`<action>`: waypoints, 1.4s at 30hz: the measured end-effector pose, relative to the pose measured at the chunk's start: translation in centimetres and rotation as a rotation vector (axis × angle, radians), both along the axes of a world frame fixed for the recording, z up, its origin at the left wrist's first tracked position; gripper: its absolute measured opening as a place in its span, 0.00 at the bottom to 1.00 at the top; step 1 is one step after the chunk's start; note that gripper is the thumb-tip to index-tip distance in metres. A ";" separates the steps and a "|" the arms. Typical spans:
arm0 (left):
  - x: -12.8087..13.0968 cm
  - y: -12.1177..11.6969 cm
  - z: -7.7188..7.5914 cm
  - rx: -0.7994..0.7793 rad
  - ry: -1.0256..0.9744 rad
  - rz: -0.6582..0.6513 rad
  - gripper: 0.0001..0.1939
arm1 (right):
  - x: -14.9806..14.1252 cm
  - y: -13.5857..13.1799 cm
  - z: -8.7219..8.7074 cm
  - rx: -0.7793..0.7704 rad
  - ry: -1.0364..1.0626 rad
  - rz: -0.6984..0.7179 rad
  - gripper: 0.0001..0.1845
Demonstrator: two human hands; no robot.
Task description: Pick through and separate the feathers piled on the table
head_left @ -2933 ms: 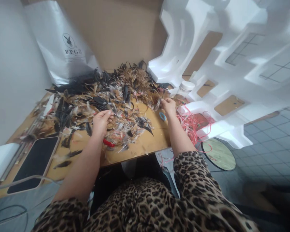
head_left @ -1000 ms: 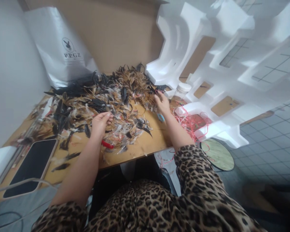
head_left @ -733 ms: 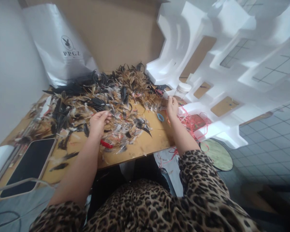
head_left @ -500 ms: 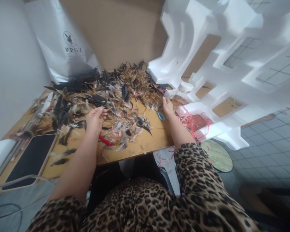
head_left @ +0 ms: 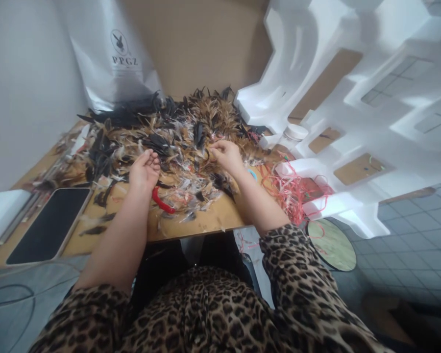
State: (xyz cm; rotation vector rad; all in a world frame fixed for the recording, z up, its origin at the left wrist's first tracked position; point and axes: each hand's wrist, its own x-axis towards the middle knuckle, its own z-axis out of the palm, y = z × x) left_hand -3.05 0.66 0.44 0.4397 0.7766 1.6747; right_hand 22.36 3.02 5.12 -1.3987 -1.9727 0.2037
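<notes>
My left hand (head_left: 145, 169) hovers over the near left of the feather pile, palm turned up. Its fingers are curled and the thumb meets the fingertips; anything held there is too small to make out. My right hand (head_left: 227, 157) is over the middle of the pile, thumb and forefinger pinched together, and what lies between them does not show clearly. Brown, black and white feathers (head_left: 183, 132) cover much of the wooden table (head_left: 191, 225). Beside my left wrist lies a red curved object (head_left: 162, 201). A light-blue ring (head_left: 252, 174) is partly hidden behind my right forearm.
A phone (head_left: 51, 225) lies at left. Behind the feathers stands a silver-white bag (head_left: 113, 73). At right are a clear jar with a white lid (head_left: 296, 131), tangled pink ribbon (head_left: 288, 196) and large white foam packing (head_left: 290, 78). A round stool top (head_left: 332, 245) is lower right.
My right hand has gone from the table's right side, near the jar, leftward to the middle of the feathers. My left hand has turned its palm up. The view has shifted a little.
</notes>
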 end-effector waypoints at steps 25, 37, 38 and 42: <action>1.6 -0.6 -0.4 -0.009 0.305 -0.166 0.11 | -7.4 2.8 -4.1 -0.436 0.795 0.116 0.12; 2.6 -1.1 -0.4 0.027 0.523 -0.185 0.14 | -8.3 1.2 -3.8 -0.694 1.057 0.292 0.15; 2.6 -1.2 -0.4 0.023 0.520 -0.190 0.14 | -8.5 1.0 -3.7 -0.683 1.043 0.291 0.15; 2.9 -1.3 -0.2 0.010 0.477 -0.205 0.14 | -9.1 0.0 -3.2 -0.647 1.019 0.295 0.14</action>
